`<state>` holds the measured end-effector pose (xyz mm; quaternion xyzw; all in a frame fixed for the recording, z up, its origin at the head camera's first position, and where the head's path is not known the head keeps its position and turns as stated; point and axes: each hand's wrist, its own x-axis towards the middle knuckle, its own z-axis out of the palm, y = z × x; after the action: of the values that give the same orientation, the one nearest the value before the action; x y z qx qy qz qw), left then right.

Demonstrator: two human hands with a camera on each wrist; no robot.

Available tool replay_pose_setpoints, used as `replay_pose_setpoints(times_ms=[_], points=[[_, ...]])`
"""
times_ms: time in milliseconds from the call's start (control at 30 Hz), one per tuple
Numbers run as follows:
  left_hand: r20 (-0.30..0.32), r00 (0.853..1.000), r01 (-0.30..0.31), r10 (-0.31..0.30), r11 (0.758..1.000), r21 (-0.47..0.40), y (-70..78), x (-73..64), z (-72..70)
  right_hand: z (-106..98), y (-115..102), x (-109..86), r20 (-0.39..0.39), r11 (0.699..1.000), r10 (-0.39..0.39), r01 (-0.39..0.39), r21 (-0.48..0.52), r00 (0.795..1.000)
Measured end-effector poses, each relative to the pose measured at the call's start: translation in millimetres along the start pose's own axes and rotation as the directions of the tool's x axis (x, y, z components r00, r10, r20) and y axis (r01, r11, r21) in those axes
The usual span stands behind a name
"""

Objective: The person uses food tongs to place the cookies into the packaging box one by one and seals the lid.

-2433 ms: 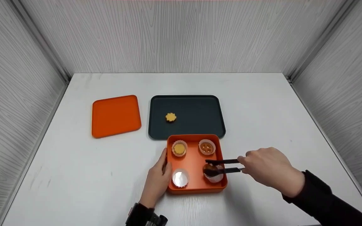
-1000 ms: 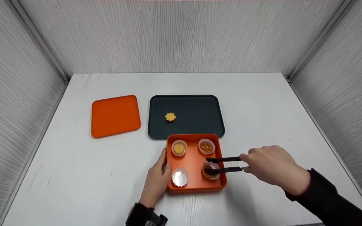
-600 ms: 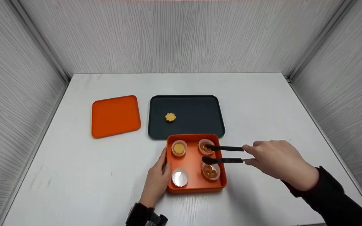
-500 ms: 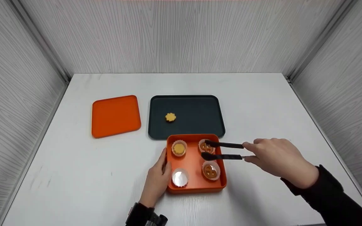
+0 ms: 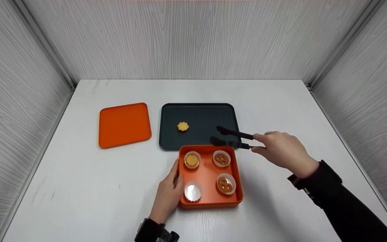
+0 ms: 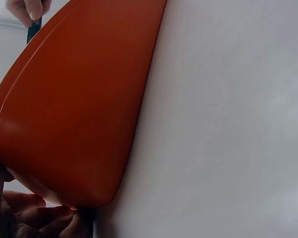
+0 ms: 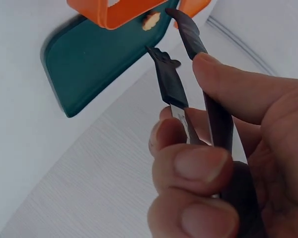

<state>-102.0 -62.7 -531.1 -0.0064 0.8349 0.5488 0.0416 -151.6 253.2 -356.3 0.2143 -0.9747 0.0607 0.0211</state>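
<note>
In the head view, my left hand (image 5: 167, 193) holds the left wall of the orange box (image 5: 207, 203), fingers along its outside and thumb at the rim. My right hand (image 5: 282, 151) grips black-tipped tongs (image 5: 230, 145). Their tips are spread with nothing between them, over the dark tray's (image 5: 200, 111) front right part. In the box, pretzel-shaped cookies sit in the back right paper cup (image 5: 221, 158) and front right paper cup (image 5: 226, 184). A yellow flower-shaped cookie (image 5: 191, 160) lies in the back left cup. The front left paper cup (image 5: 192, 191) has no cookie.
Another yellow flower-shaped cookie (image 5: 182, 126) lies on the dark tray, just behind the box. A flat orange tray (image 5: 124, 126) is at the back left. Grey wood-grain panels (image 5: 193, 40) border the white table at the back and sides.
The tongs let go of a pretzel cookie in the front right cup, which shifted slightly left. My right hand then moved them back over the dark tray. My left hand stays on the box.
</note>
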Motion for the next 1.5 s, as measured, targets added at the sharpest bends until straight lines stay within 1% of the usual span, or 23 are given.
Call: replay_pose_setpoints(times_ms=[133,333,433,633,800,967,1233,1500], points=[[-0.002,1.0,-0.01,0.01,1.0,0.002,-0.8,-1.4,0.3,11.6,2.7,17.7,0.03,0.999,0.037,-0.038,0.039,0.999],[-0.008,1.0,-0.022,0.022,1.0,0.005,-0.2,-1.4,0.1,27.7,1.0,40.6,0.064,0.995,0.064,-0.069,0.078,0.996],[-0.009,1.0,-0.017,0.017,1.0,0.004,0.1,-0.8,0.3,35.0,0.1,50.8,0.085,0.993,0.071,-0.079,0.088,0.994],[0.008,1.0,0.009,-0.009,1.0,-0.002,0.3,0.4,1.4,48.2,-3.0,68.5,0.149,0.991,0.073,-0.088,0.097,0.986],[0.005,1.0,0.002,-0.002,1.0,0.002,0.5,0.4,0.4,55.4,-4.7,77.9,0.169,0.992,0.077,-0.093,0.087,0.983],[0.009,1.0,0.001,-0.001,1.0,-0.001,0.1,0.7,-0.5,58.6,-7.2,85.4,0.186,0.992,0.089,-0.104,0.072,0.979],[0.003,1.0,0.002,-0.002,1.0,0.001,-0.7,1.0,0.1,59.8,-15.9,91.4,0.17,0.997,0.069,-0.074,0.026,0.983],[-0.01,1.0,-0.02,0.02,1.0,0.013,1.1,-0.6,-0.9,60.9,-22.8,98.9,0.177,0.997,0.058,-0.067,0.046,0.982]])
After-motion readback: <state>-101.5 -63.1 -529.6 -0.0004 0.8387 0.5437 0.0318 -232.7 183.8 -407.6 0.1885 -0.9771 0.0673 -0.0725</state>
